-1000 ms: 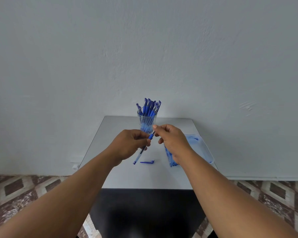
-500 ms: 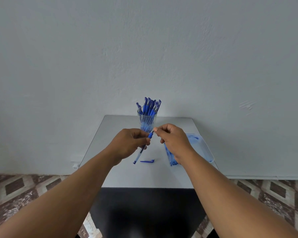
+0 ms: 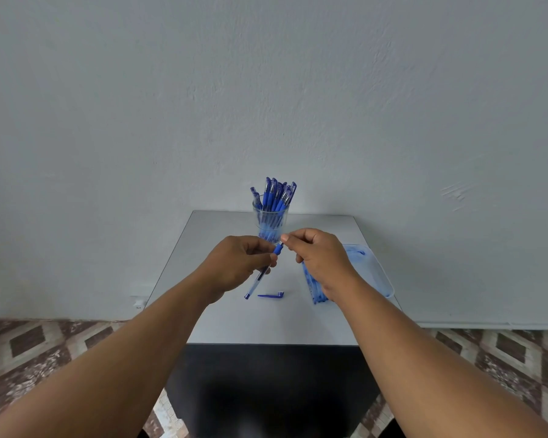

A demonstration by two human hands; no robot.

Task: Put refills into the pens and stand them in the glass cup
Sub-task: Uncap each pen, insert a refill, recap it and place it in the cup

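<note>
Blue pen (image 3: 268, 267) gripped in left hand (image 3: 234, 267), right hand (image 3: 320, 257) pinching its tip

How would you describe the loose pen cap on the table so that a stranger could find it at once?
Start at the grey table against the wall, with the glass cup of pens at its back. Come forward to the bare patch below the left hand. There lies the pen cap, small, blue, flat on the table, the only loose piece that nobody holds.
</note>
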